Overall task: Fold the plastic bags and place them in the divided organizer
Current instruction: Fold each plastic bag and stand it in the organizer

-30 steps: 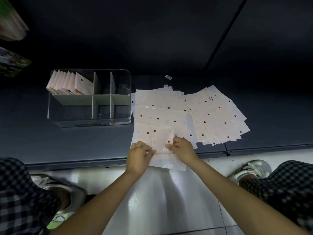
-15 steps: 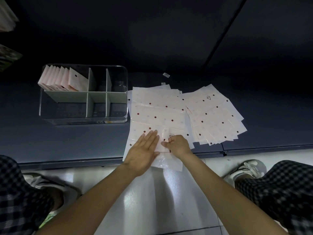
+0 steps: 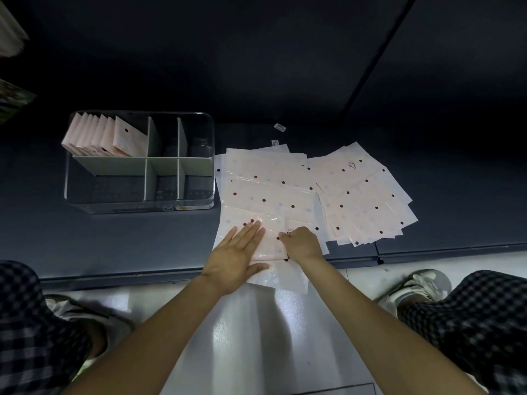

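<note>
Dark grey shelf surface (image 3: 122, 243) runs across the view, with a pale glossy floor (image 3: 256, 332) below its front edge. From my remote seat I log the left hand (image 3: 236, 255) lying flat, fingers straight and together, palm pressing down on the partly folded plastic bag (image 3: 272, 238) at the shelf's near edge. Right hand (image 3: 303, 243) has its fingers curled, pinching the right edge of that same bag (the exact fingertip contact is hidden under the knuckles). Bag is pale pink with dark red dots and sits on top of a spread of unfolded bags (image 3: 268, 189) just behind it; the lowest sheet overhangs the shelf edge toward the floor. To the right, overlapping that spread, lies a fanned stack of more bags (image 3: 368, 201). Left of the spread, just beside it, stands the clear divided organizer (image 3: 139, 206); its back-left compartment holds a row of folded bags (image 3: 105, 138) standing on edge, tilted. I see nothing in the other compartments. Two small labels (image 3: 280, 127) lie on the shelf behind the bags. Checked trouser legs (image 3: 470, 317) and pale shoes (image 3: 422, 286) frame both lower corners.
</note>
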### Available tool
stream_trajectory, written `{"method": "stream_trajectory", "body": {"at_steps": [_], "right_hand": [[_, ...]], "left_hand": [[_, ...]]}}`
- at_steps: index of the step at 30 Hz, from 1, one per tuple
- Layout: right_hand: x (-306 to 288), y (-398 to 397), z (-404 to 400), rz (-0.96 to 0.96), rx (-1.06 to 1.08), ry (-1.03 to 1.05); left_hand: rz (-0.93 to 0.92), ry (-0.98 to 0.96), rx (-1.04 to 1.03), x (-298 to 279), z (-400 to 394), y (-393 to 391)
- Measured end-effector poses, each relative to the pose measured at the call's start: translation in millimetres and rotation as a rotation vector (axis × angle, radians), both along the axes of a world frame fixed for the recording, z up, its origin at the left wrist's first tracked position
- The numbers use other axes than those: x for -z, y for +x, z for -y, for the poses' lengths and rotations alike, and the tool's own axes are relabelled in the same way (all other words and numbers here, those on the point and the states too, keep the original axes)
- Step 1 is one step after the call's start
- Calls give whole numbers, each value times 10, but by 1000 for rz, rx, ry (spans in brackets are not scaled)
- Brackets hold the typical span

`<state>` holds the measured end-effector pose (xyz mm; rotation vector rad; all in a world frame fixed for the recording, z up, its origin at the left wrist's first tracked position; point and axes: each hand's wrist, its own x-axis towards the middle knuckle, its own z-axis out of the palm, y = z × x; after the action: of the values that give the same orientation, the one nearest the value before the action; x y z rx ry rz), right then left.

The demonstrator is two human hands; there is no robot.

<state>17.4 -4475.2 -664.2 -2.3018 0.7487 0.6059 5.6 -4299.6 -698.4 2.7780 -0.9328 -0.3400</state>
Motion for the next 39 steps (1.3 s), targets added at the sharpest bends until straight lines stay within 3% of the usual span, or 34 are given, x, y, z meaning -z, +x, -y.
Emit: {"method": "stream_trajectory", "body": {"at_steps": [6, 9, 11, 14, 16, 19, 23, 29, 35, 38, 39], "right_hand": [[-183, 82, 68, -63, 60, 105], [-327, 18, 77, 91, -27, 43], [-422, -81, 91, 381, -175, -84], [-659, -217, 71, 750, -676, -340], [-787, -262, 42, 847, -909, -588], [-945, -260, -7, 860, -989, -676], [-1226, -148, -77, 692, -934, -537], [-1677, 135, -328, 624, -711, -19], [-1858, 719, -876, 571, -588, 74], [-1829, 1075, -1180, 571, -462, 195], [-1805, 1182, -1298, 569, -427, 236]], "left_hand": [[67, 59, 35, -131, 56, 60], [70, 105, 64, -281, 88, 148], [63, 88, 83, -404, 104, 214], [48, 21, 99, -627, 91, 310], [9, -7, 106, -780, 57, 346], [-81, -42, 103, -1023, -17, 350], [-265, -277, -47, -1313, -269, 411], [-427, -606, -240, -1548, -701, 630], [-171, -617, -371, -1761, -1222, 1155], [159, -348, -573, -1629, -1575, 1400], [190, -234, -620, -1536, -1681, 1456]]}}
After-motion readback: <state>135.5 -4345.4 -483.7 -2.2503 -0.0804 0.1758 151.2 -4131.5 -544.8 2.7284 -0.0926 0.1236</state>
